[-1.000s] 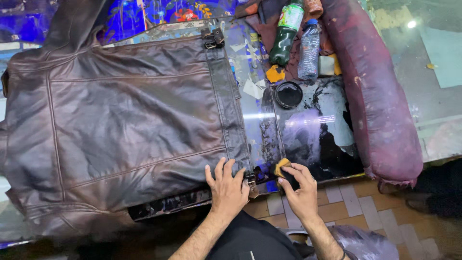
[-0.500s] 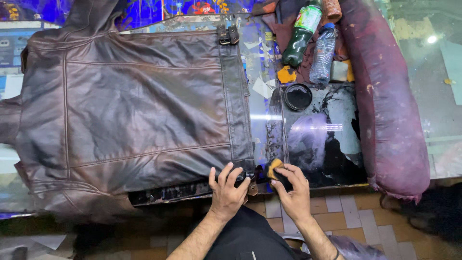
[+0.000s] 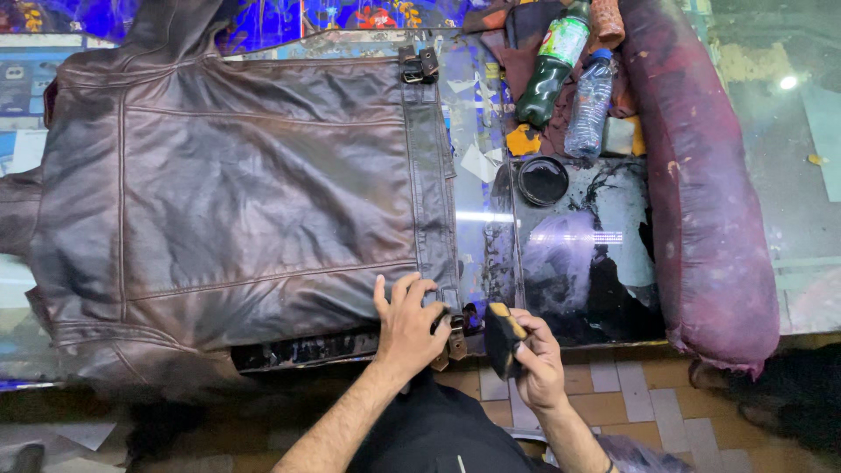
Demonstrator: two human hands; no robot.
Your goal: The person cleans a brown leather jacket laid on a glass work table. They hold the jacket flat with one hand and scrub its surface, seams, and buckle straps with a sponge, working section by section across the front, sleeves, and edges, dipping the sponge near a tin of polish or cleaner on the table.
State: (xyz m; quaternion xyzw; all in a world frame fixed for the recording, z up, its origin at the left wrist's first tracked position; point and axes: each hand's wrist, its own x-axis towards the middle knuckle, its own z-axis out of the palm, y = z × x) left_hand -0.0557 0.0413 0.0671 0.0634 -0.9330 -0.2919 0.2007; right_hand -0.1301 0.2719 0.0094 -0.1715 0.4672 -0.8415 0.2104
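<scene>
A dark brown leather jacket [image 3: 254, 193] lies spread flat, back side up, on a glass-topped table [image 3: 477, 175]. My left hand [image 3: 410, 322] presses flat on the jacket's lower hem corner, next to a buckle strap [image 3: 454, 337]. My right hand [image 3: 536, 357] holds a dark-stained yellow sponge [image 3: 503, 337] just off the table's near edge, right beside the left hand. The sponge is tilted upright between thumb and fingers.
A round black dish [image 3: 543, 180] sits on a dye-smeared glass patch. A green bottle [image 3: 549, 66] and a clear bottle [image 3: 589, 103] lie at the far side among rags. A maroon leather roll [image 3: 701, 193] runs along the right. Tiled floor [image 3: 639, 394] shows below.
My right hand has drawn the sponge slightly back from the hem and turned it upright. The left hand stays on the hem corner. The view has shifted a little.
</scene>
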